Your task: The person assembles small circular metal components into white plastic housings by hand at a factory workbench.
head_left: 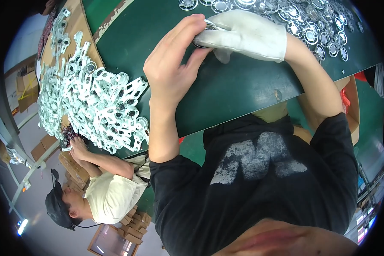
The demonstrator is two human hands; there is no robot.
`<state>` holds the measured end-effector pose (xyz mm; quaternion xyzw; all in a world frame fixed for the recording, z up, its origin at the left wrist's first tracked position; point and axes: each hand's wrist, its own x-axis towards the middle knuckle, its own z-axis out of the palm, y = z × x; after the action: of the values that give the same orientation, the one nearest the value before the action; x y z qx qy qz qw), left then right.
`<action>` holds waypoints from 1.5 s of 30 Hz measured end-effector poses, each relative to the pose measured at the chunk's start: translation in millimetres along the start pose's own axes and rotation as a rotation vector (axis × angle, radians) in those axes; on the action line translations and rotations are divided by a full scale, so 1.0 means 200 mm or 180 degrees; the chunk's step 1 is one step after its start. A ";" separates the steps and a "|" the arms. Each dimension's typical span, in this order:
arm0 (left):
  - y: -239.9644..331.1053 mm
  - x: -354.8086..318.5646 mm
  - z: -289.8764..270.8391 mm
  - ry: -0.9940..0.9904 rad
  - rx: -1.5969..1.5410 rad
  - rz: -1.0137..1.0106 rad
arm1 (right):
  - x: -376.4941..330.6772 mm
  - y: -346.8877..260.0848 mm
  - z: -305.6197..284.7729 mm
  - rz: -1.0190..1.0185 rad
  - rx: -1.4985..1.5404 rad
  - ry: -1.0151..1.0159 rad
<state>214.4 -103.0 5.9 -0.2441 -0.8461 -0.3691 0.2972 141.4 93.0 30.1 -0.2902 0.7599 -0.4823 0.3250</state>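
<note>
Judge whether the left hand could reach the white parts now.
Probably yes: the white parts lie beside the left forearm, with no visible barrier, though the left hand grips a shiny part.

Work surface: dark green table (239,87), bare directly below both hands, with a brown worn spot (278,94) bodyward of the gloved right hand (241,37). Beyond and rightward of that hand: numerous silver wheel-shaped parts (311,36), loosely spread, some overlapping. Left of the bare left hand (171,64): heaped white pieces (83,91), partly over a cardboard sheet (80,21), partly on the tabletop.
</note>
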 end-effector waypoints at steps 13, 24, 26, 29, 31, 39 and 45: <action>0.04 -0.04 0.04 0.0124 -0.2868 -0.1292 | 0.02 0.04 0.13 -0.1072 -0.0928 0.0937; -0.02 -0.06 0.03 0.0147 -0.2668 -0.1103 | 0.01 0.10 0.21 -0.1515 -0.2168 0.1810; -0.03 -0.03 0.01 0.0082 -0.2453 -0.1128 | 0.04 0.09 0.21 -0.1368 -0.1994 0.1714; -0.08 0.03 -0.02 -0.0239 -0.1892 -0.1333 | 0.05 0.08 0.18 -0.0883 -0.1497 0.1333; -0.14 0.05 -0.04 -0.0405 -0.1146 -0.1527 | 0.04 0.06 0.14 -0.0318 -0.1641 0.1036; -0.57 0.22 -0.38 -0.0421 -0.0506 -0.3428 | 0.00 0.04 0.18 -0.0851 -0.1383 0.1359; -0.55 0.26 -0.64 0.0437 0.1028 -0.2741 | 0.00 0.06 0.18 -0.0724 -0.1470 0.1243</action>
<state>149.4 -257.4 59.8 0.2039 -0.8954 -0.3378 0.2064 167.1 77.6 6.7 -0.3413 0.8600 -0.3769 0.0427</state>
